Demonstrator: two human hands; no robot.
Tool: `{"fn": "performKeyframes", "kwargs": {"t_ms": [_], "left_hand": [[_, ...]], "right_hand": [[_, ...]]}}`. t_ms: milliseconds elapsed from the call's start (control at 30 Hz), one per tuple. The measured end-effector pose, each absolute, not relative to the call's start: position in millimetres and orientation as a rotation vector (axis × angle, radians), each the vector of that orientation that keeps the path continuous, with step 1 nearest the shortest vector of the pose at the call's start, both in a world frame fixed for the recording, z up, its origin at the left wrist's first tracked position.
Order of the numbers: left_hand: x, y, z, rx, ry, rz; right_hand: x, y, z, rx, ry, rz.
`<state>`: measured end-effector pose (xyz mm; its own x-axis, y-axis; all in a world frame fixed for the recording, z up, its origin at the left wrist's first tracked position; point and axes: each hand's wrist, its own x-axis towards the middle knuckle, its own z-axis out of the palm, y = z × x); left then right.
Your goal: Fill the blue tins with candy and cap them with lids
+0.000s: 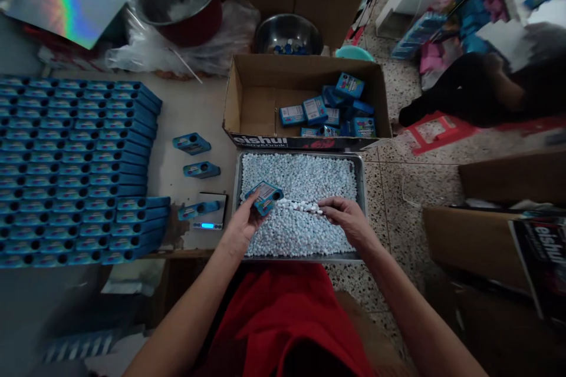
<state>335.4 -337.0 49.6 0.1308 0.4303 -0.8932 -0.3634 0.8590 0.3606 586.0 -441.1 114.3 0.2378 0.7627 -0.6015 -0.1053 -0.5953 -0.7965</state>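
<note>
Head view: left hand pinching a small blue box by its lower end, tilted, just above the pellets filling the metal tray. Right hand curled loosely around a short row of white pellets, fingertips touching them, just right of the box. Probably light, thin card, easily crushed; best held by the narrow sides. Pellets small, hard, likely to roll. Beyond the hands, a cardboard carton with more boxes; left of them, stacked blue boxes on the counter. Box print unreadable; box opening not visible.
</note>
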Motion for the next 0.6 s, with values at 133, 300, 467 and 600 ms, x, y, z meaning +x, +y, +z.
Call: {"fn": "performKeyframes", "kwargs": {"t_ms": [133, 300, 467, 600], "left_hand": [[336, -341, 52, -0.010, 1.346, 0.548], [335, -339, 43, -0.031, 1.390, 0.487], [327, -324, 36, -0.043, 1.423, 0.409], [315, -313, 47, -0.035, 1.430, 0.413]], "right_hand": [[581, -437, 112, -1.908, -0.851, 1.290], [561, -418, 123, -1.981, -1.361, 0.950], [533, -399, 149, -2.037, -1.702, 0.805], [580, -426, 140, -2.117, -1.532, 0.798]]}}
